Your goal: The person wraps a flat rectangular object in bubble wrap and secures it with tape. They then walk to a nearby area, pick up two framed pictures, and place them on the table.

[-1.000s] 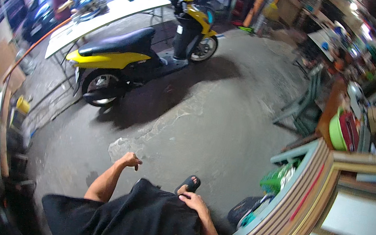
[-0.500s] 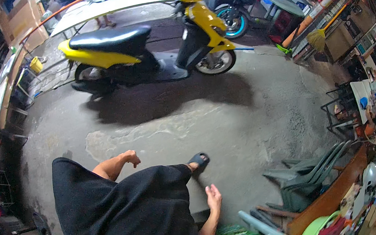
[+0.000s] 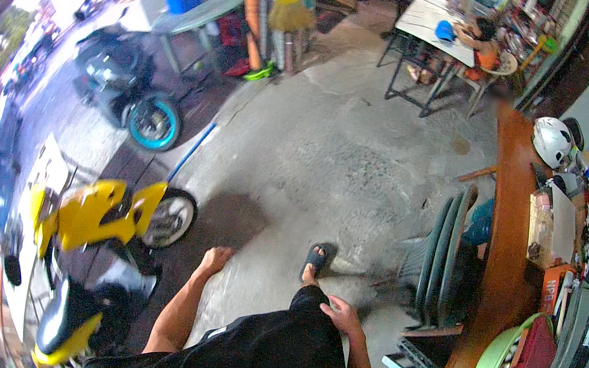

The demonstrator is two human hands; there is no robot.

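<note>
Hanging half-curled near a yellow scooter (image 3: 93, 215), the left hand (image 3: 217, 258) looks empty; the loosely open right hand (image 3: 342, 315) does too.

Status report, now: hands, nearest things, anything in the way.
Left hand: nothing visible in it, yellow scooter to its left. Right hand: by black clothing, contact unclear. Stacked chairs stand off to the right.

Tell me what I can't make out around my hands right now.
Head view, all four:
Grip of the left hand: palm hidden behind the hand's own back.
Right hand: overlaps the black clothing; touching or apart is unclear.
Second foot: hidden by that clothing.
Yellow scooter: fine details blurred.
</note>
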